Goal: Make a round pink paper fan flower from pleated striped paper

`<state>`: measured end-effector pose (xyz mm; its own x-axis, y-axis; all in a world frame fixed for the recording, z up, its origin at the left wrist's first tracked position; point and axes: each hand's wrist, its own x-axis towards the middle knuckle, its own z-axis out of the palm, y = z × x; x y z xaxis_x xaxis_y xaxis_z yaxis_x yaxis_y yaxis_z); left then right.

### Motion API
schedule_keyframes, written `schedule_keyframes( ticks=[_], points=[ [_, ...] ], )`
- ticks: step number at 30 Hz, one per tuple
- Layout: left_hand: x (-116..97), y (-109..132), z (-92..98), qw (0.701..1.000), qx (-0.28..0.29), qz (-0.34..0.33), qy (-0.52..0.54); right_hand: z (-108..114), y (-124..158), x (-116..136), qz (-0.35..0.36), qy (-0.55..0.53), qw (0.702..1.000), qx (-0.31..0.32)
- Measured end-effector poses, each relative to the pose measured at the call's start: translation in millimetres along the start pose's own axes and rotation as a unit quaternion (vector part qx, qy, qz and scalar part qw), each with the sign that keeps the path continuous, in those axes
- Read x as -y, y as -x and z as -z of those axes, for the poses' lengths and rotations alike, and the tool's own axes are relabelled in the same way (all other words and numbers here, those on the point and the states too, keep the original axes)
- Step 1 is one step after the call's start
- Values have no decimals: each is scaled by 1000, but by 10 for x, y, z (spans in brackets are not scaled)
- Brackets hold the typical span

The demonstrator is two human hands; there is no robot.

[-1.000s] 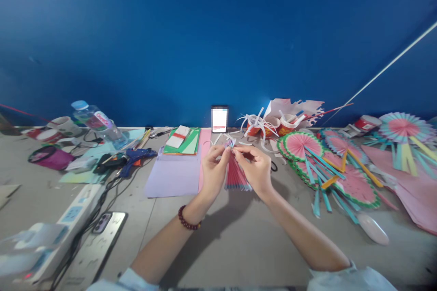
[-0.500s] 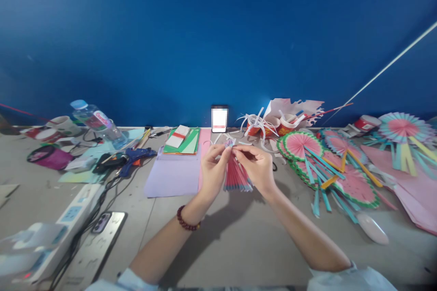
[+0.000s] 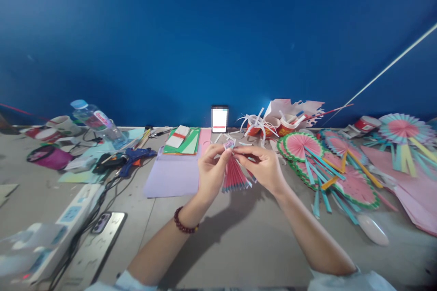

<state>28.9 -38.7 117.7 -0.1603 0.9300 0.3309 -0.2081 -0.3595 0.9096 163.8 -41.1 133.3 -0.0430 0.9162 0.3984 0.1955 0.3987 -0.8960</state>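
Observation:
A pleated paper fan (image 3: 235,176), pink with bluish edges, hangs between my two hands above the table, its folds spreading downward. My left hand (image 3: 212,167) pinches the fan's gathered top between thumb and fingers. My right hand (image 3: 262,166) pinches at the same gathered spot from the other side, fingertips almost meeting those of the left. A small pale, striped end of the folded paper shows above the fingertips. What exactly lies between the right fingertips is too small to make out.
Finished paper fans (image 3: 303,146) with ribbon strips lie at the right. Behind my hands a lit phone (image 3: 219,119) leans on the blue wall. Lilac paper (image 3: 172,177), a blue glue gun (image 3: 131,159), a water bottle (image 3: 99,120), a power strip (image 3: 70,223) and another phone (image 3: 102,245) are leftward.
My left hand has shifted slightly left and my right slightly right, the wrists a little further apart. The fan has tilted and its lower folds have swung slightly left.

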Motion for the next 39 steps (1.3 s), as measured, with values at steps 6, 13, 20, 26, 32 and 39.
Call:
schedule_keyframes(
  ticks=[6, 13, 20, 26, 32, 39],
  points=[
    [-53, 39, 25, 997, 22, -59, -38, 21, -9, 12, 89, 15, 996, 6],
    [-11, 63, 37, 996, 47, -77, -23, 23, -23, -43, 160, 11, 987, 15],
    [-72, 46, 17, 998, 32, -62, 11, 6, -11, -30, 152, 3, 988, 1],
    [-139, 10, 10, 998, 60, 14, 13, -66, 22, -8, 92, -1, 994, -55],
    [-105, -10, 10, 995, 70, 59, 40, -85, 26, -27, 77, -10, 995, -58],
    [-46, -42, 14, 994, 30, 78, 67, -116, 18, -79, 45, -30, 998, -29]
  ],
)
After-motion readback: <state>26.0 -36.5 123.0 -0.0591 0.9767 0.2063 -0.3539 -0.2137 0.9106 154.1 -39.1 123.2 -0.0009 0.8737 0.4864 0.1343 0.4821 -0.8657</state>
